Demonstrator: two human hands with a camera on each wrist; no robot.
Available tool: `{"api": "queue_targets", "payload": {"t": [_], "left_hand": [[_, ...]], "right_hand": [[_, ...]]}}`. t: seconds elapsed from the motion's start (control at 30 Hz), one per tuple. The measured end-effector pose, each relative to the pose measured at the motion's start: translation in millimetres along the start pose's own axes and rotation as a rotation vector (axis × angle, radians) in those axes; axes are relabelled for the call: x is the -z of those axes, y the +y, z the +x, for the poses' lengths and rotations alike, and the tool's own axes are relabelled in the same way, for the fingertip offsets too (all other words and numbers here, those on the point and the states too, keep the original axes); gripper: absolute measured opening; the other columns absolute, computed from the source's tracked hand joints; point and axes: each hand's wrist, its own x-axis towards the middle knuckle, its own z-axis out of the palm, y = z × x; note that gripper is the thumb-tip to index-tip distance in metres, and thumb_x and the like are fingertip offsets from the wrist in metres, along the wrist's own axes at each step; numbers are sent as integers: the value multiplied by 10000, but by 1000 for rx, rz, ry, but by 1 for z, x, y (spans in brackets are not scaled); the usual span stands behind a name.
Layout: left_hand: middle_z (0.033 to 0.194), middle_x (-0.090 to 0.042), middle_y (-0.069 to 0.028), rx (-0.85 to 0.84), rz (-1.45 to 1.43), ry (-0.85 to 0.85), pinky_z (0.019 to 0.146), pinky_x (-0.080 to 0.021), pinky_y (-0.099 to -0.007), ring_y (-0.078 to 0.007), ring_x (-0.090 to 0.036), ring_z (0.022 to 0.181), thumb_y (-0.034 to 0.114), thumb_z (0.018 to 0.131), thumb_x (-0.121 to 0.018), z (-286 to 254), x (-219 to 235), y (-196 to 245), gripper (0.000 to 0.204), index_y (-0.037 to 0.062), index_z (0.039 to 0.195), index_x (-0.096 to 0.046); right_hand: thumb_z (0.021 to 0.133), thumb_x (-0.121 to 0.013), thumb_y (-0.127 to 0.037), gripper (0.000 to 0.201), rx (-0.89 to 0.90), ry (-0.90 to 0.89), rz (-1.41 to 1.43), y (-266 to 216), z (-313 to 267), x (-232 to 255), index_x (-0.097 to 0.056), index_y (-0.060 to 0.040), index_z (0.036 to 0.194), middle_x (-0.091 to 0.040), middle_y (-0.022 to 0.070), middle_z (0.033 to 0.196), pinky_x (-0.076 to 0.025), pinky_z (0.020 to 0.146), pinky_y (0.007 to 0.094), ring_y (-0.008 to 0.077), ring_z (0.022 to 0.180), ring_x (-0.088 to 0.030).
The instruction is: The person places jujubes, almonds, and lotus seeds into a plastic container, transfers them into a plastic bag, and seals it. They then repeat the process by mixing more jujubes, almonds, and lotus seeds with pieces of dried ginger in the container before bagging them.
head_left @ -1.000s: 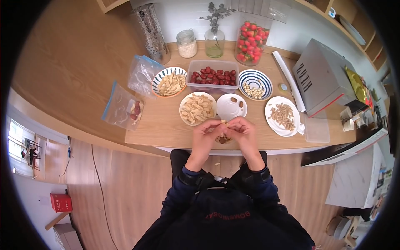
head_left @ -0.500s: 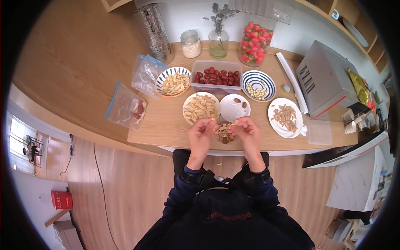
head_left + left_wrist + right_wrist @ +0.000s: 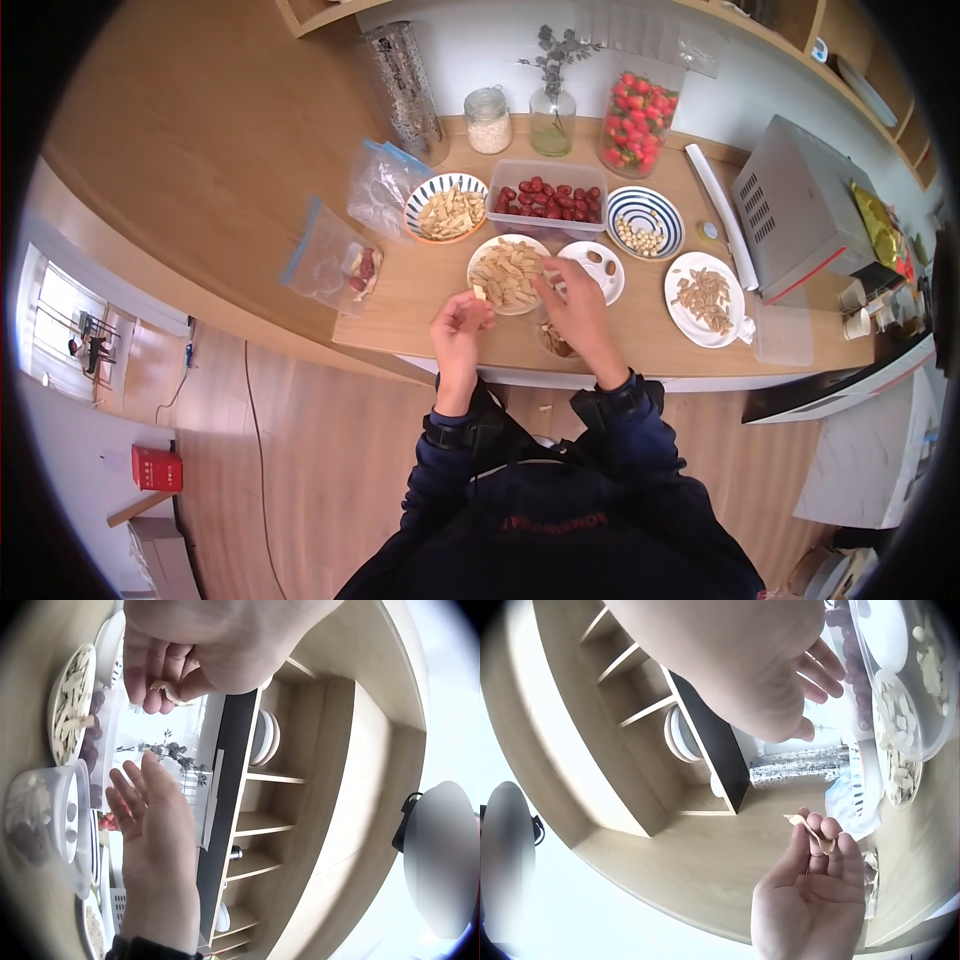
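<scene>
While our left hand (image 3: pixel 458 335) pinches a pale strip (image 3: pixel 810 831) crosswise near the bench's (image 3: pixel 405 315) front edge, our loose-fingered right hand (image 3: pixel 577 305), apart from it, looks nearer the bowl (image 3: pixel 475 255) beyond.

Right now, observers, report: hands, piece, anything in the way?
Left hand pinching pale strip. Right hand apparently empty, near white strip bowl. Clear container partly hidden by that hand in head view.

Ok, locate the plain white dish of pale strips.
Near the head view's centre, the white dish sits in front of the red-fruit tub, with the right hand at its right edge.
</scene>
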Motion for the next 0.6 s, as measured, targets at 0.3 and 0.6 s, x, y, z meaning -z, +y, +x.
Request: {"api": "queue_targets", "payload": {"t": [0.3, 0.6], "left_hand": [[929, -728, -179, -522, 687, 3, 754, -532, -345, -245, -698, 839, 116, 964, -654, 127, 13, 36, 238, -50, 1134, -662], [995, -711, -155, -295, 961, -395, 751, -548, -420, -330, -701, 846, 147, 881, -706, 40, -38, -8, 265, 47, 1127, -691]], "right_hand": [[878, -706, -66, 111, -109, -44, 7, 21, -48, 45, -703, -2, 968, -714, 171, 867, -561, 690, 384, 332, 779, -711], [819, -653, -20, 206, 5, -314, -365, 16, -35, 50, -684, -34, 1022, -686, 167, 989, -550, 790, 460, 354, 937, -677]]}}
